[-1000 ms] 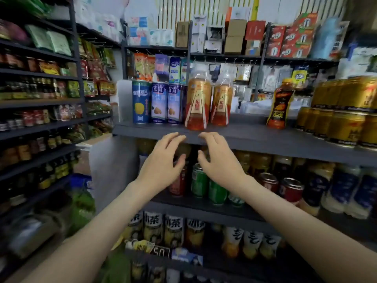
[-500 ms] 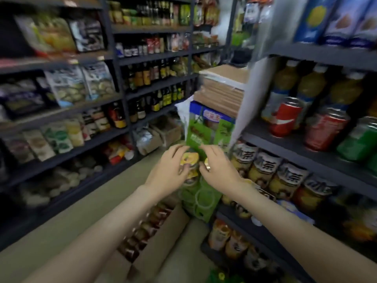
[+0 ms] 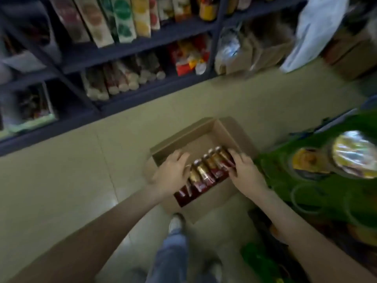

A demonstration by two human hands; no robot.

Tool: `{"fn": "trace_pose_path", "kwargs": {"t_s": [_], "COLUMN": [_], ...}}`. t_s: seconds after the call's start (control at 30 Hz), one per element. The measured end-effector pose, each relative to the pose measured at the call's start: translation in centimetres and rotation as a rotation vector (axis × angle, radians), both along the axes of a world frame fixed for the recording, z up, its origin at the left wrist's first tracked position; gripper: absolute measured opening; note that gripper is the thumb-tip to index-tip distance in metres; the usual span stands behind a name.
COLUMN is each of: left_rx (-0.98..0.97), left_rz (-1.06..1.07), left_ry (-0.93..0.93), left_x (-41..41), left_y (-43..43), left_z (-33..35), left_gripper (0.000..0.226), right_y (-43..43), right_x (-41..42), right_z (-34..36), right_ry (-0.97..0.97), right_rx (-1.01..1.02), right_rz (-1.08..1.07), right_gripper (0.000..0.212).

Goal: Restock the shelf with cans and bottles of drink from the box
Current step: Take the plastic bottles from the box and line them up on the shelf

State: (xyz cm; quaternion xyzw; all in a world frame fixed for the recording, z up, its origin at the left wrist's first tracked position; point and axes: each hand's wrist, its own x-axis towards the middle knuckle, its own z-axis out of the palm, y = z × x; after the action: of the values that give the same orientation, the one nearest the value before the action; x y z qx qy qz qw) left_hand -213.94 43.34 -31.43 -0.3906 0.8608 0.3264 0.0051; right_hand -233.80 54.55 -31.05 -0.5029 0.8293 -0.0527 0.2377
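Bottles (image 3: 206,172) with gold necks and red labels lie side by side in a row inside the open cardboard box (image 3: 183,135), which sits on the pale floor (image 3: 81,170) of the aisle. Half a second ago the view faced the shelves, with both hands raised together in front of them and the box low in the picture; now the view points straight down and the hands are at the box. The left hand (image 3: 173,174) is at the left end of the row and the right hand (image 3: 245,172) at the right end, fingers bent and slightly apart over the bottles. Motion blur hides whether either hand grips a bottle or only touches it. A shoe (image 3: 176,222) stands just beside the box's near edge.
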Motion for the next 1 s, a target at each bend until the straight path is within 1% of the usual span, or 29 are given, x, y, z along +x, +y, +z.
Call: {"fn": "trace_pose_path", "kwargs": {"t_s": [0.07,0.1,0.2,0.27,0.3,0.4,0.5,0.53,0.6,0.63,0.7,0.73,0.77,0.83,0.87,0.93,1.0], "left_rx": [0.098,0.136,0.221,0.297,0.321,0.377,0.388,0.379,0.379,0.380,0.376,0.376,0.380,0.399,0.405,0.396,0.378], "left_rz": [0.066,0.099,0.203,0.256,0.289,0.412,0.383,0.367,0.374,0.388,0.428,0.444,0.461,0.508,0.535,0.579,0.618], "left_ry": [-0.049,-0.068,-0.133,-0.193,-0.216,-0.281,-0.377,-0.410,-0.468,-0.485,-0.485,-0.477,-0.466,-0.447,-0.438,-0.404,-0.348], "left_x": [1.0,1.4,2.0,2.3,2.4,3.1,3.9,4.4,5.3,5.7,6.3,6.5,6.8,7.3,7.4,7.5,7.2], "left_y": [-0.6,-0.7,-0.9,-0.6,-0.3,1.1,1.4,1.3,1.4,1.6,2.3,2.7,3.2,4.1,4.5,5.2,5.4], "left_z": [-5.7,-8.6,-16.7,-21.5,-23.8,-30.0,-35.4,-37.0,-39.4,-40.4,-41.8,-42.3,-42.7,-43.4,-43.5,-43.4,-42.9], "left_gripper": [0.041,0.042,0.059,0.052,0.050,0.049,0.057,0.061,0.065,0.066,0.067,0.067,0.068,0.071,0.072,0.071,0.066], "right_y": [-0.8,-0.9,-1.2,-1.1,-1.0,-1.5,-3.1,-3.6,-4.4,-4.7,-5.0,-5.1,-5.1,-5.2,-5.3,-5.7,-6.4], "right_x": [0.6,0.8,1.3,1.8,2.2,3.6,5.8,6.8,8.6,9.3,10.6,11.1,11.5,11.9,12.0,11.8,10.9], "right_z": [-5.8,-8.7,-17.5,-23.1,-25.8,-33.7,-39.6,-41.1,-43.8,-45.2,-47.1,-47.9,-48.6,-49.8,-50.0,-50.8,-51.0], "right_ry": [-0.103,-0.152,-0.207,-0.235,-0.279,-0.402,-0.537,-0.598,-0.706,-0.735,-0.732,-0.683,-0.594,-0.412,-0.365,-0.379,-0.501], "right_rx": [0.063,0.093,0.217,0.294,0.335,0.434,0.469,0.479,0.484,0.479,0.501,0.520,0.526,0.482,0.467,0.492,0.605], "right_rz": [-0.032,-0.050,-0.063,-0.054,-0.042,-0.028,-0.234,-0.272,-0.227,-0.204,-0.177,-0.156,-0.128,-0.060,-0.030,-0.021,-0.102], "right_gripper": [0.060,0.062,0.065,0.063,0.061,0.052,0.043,0.043,0.049,0.059,0.081,0.088,0.091,0.087,0.085,0.088,0.093]}}
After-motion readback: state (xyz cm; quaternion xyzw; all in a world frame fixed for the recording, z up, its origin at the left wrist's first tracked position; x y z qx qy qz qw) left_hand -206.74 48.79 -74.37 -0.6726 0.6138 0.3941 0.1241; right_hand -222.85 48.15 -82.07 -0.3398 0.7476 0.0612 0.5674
